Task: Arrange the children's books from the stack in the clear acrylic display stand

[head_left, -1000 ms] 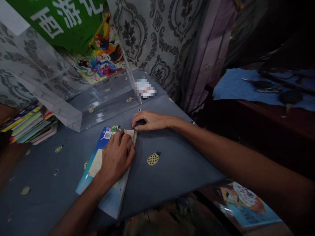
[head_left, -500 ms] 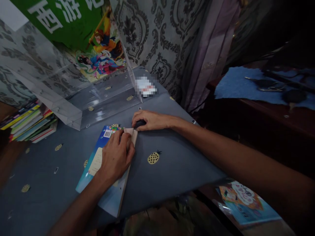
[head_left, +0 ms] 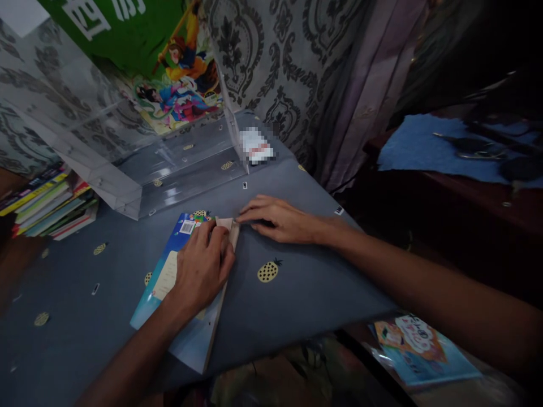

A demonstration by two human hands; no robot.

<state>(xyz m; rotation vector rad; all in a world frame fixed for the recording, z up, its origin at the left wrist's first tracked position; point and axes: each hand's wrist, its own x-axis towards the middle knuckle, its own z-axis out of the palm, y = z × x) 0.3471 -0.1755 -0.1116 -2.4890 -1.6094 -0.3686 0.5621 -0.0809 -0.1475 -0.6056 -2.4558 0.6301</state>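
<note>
Grey-blue printed tablecloth (head_left: 314, 299): one book (head_left: 193, 347) under left hand (head_left: 203, 265), right hand (head_left: 280, 219) beside

Cloth is smooth, patterned with yellow pineapples. Damask-patterned fabric (head_left: 282, 62) is seen behind. A clear, hard-edged plastic stand (head_left: 123, 195) is placed near the back, with a green illustrated panel (head_left: 136, 56) seen upright at its rear. The rectangular, glossy blue book is laid flat and slanted at the near edge of the cloth, barcode upward. Its cover is pressed by the left hand, fingers bent near a pale paper flap (head_left: 224, 222); whether anything is pinched cannot be told, fingertips being hidden. The right hand is held with fingers extended and thumb apart, nothing seen grasped; its fingertips are at the book's upper right corner, contact unclear in the dim light.

Counted: two hands, one book under hand, one stand, one stack of books (head_left: 59, 209) at left, one blue textile (head_left: 407, 147) at right.
</note>
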